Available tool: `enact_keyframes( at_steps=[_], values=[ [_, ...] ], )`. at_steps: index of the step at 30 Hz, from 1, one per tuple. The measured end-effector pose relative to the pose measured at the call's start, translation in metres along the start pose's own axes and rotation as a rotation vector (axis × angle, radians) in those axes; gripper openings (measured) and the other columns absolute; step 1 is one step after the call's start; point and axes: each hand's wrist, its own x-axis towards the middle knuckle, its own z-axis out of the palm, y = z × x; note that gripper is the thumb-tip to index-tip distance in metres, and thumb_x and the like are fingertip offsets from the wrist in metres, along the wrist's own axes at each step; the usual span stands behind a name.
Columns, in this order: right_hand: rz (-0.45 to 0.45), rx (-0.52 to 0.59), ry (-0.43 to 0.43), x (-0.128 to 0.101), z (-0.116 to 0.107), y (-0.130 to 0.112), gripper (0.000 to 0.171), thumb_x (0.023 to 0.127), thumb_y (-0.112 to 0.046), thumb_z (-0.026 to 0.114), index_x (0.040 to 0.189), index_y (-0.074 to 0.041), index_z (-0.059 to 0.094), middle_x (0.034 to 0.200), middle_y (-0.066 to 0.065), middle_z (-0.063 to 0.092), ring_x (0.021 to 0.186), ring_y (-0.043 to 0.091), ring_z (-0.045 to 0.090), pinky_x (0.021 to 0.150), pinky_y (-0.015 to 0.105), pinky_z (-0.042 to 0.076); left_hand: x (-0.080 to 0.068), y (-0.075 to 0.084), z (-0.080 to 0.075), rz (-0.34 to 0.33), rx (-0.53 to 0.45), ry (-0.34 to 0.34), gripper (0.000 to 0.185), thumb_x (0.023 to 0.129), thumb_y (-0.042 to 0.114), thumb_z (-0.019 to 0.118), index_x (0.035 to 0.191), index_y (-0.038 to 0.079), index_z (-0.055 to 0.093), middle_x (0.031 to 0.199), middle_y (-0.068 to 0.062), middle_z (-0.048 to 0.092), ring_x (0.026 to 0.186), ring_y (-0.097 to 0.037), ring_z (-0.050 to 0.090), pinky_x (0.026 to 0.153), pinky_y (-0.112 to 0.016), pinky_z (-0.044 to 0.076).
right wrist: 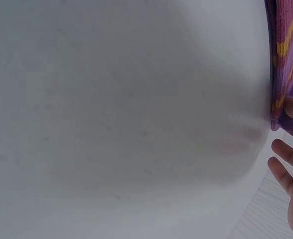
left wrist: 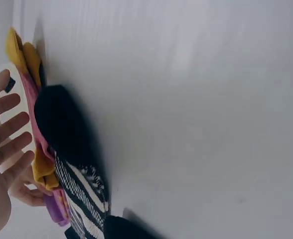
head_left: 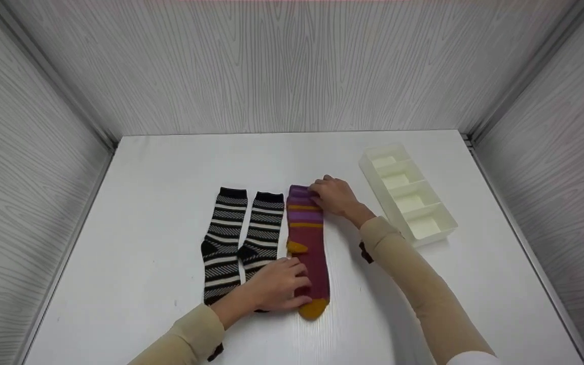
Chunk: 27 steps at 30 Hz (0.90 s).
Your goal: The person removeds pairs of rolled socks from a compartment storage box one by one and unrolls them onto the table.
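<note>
The maroon sock (head_left: 308, 248) is lying flat on the white table (head_left: 160, 167), just beside two striped socks (head_left: 241, 233); the left hand (head_left: 279, 288) is pressing its foot with straight fingers (toe end peeking out), while the right hand (head_left: 335, 196) is pinching its purple cuff

cream divided tray (head_left: 448, 226), striped socks (head_left: 241, 238)

We see a maroon knitted sock with purple and mustard-yellow stripes (head_left: 308, 243) lying flat and lengthwise on the white desk (head_left: 160, 172). Its purple cuff points to the far side, its mustard toe to the near side, and a mustard heel patch shows on its left edge. It lies just beside a black-and-white striped sock (head_left: 261, 228), on that sock's right.
</note>
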Motion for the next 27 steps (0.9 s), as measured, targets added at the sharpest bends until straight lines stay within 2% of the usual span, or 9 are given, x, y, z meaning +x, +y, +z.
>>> enact_keyframes(
  at_steps=[5,10,14,20,27],
  values=[
    [-0.004,0.004,-0.002,0.0,-0.001,0.001,0.026,0.104,-0.028,0.067,0.125,-0.015,0.076,0.12,0.005,0.077,0.107,0.028,0.068,0.091,0.046,0.06,-0.005,0.008,-0.001,0.043,-0.013,-0.057,0.043,0.1,0.063,0.058,0.107,0.025,0.077,0.106,0.005,0.074,0.098,-0.014,0.066,0.085,-0.028,0.056],
    [-0.001,0.023,-0.01,0.0,0.0,0.001,0.026,0.104,-0.027,0.067,0.125,-0.013,0.075,0.12,0.006,0.077,0.107,0.028,0.068,0.092,0.046,0.06,-0.008,0.012,0.002,0.096,-0.002,-0.06,0.045,0.095,0.066,0.064,0.109,0.025,0.077,0.107,0.005,0.075,0.097,-0.013,0.066,0.084,-0.026,0.056],
    [0.001,0.02,-0.01,0.0,0.002,0.001,0.027,0.104,-0.027,0.067,0.126,-0.013,0.075,0.12,0.006,0.077,0.107,0.028,0.068,0.091,0.045,0.06,-0.01,0.014,0.005,0.128,0.032,-0.046,0.041,0.094,0.062,0.068,0.11,0.025,0.077,0.108,0.005,0.075,0.097,-0.013,0.067,0.082,-0.025,0.056],
    [0.019,0.017,-0.006,0.0,0.001,0.0,0.026,0.103,-0.026,0.068,0.125,-0.014,0.075,0.119,0.005,0.077,0.106,0.028,0.068,0.091,0.044,0.06,-0.01,0.016,0.005,0.126,0.04,-0.067,0.032,0.097,0.053,0.068,0.112,0.026,0.077,0.109,0.004,0.076,0.098,-0.013,0.068,0.082,-0.026,0.057],
    [0.02,0.007,0.01,0.0,0.001,-0.002,0.025,0.104,-0.026,0.067,0.124,-0.013,0.076,0.119,0.005,0.078,0.105,0.028,0.068,0.09,0.043,0.061,-0.008,0.016,0.004,0.131,0.02,-0.067,0.021,0.1,0.043,0.066,0.102,0.026,0.078,0.102,0.005,0.074,0.092,-0.014,0.067,0.078,-0.028,0.056]
  ],
)
